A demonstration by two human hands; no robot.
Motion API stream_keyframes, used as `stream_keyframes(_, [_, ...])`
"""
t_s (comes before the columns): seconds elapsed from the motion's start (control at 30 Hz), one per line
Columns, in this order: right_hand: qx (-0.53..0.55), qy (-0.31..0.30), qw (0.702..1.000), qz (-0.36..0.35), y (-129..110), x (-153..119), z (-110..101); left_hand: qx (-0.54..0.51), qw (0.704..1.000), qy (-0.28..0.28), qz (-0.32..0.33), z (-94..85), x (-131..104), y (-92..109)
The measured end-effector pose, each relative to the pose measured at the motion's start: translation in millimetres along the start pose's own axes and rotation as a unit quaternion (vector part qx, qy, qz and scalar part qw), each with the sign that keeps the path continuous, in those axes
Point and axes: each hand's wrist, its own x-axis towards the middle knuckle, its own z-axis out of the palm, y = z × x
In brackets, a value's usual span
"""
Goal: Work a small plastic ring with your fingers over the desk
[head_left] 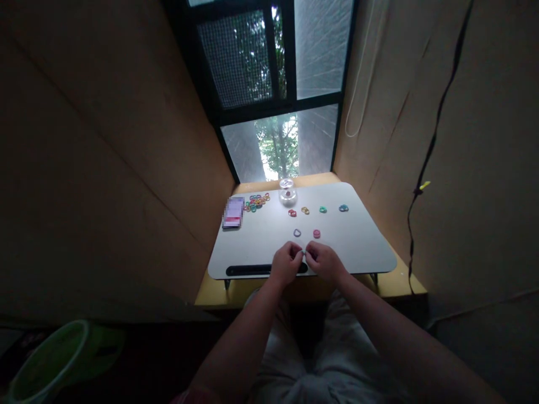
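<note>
My left hand (pixel 287 262) and my right hand (pixel 323 260) meet at the front of the white lap table, fingertips pinched together. A tiny pale bit shows between them, too small to name. Just beyond my fingers lie a lilac ring-shaped band (pixel 297 232) and a small pink stack of bands (pixel 316 233). Farther back, little groups of bands form a row: red (pixel 292 213), yellow (pixel 305 210), green (pixel 323 209) and dark blue (pixel 343 208). A mixed heap of coloured bands (pixel 256 202) is at the back left.
A clear round container (pixel 288 192) stands at the table's back edge, by the window. At the left edge lies a phone (pixel 233 213) with a blurred screen. A dark slot (pixel 248 270) runs along the table's front. Walls rise close on both sides; a green basket (pixel 54 359) sits lower left.
</note>
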Motion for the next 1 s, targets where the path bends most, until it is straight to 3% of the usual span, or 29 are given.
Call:
stream_keyframes(0.53, [0.044, 0.022, 0.999, 0.016, 0, 2, -2, -0.038, 0.999, -0.037, 0.011, -1.0, -1, -1])
stream_keyframes(0.73, [0.041, 0.020, 0.999, 0.015, 1, 3, -1, -0.027, 0.999, -0.016, 0.007, -0.4, 0, -3])
stream_keyframes(1.0, [0.108, 0.033, 0.992, 0.058, 6, 7, -4, -0.193, 0.978, 0.018, -0.070, 2.7, 11, -10])
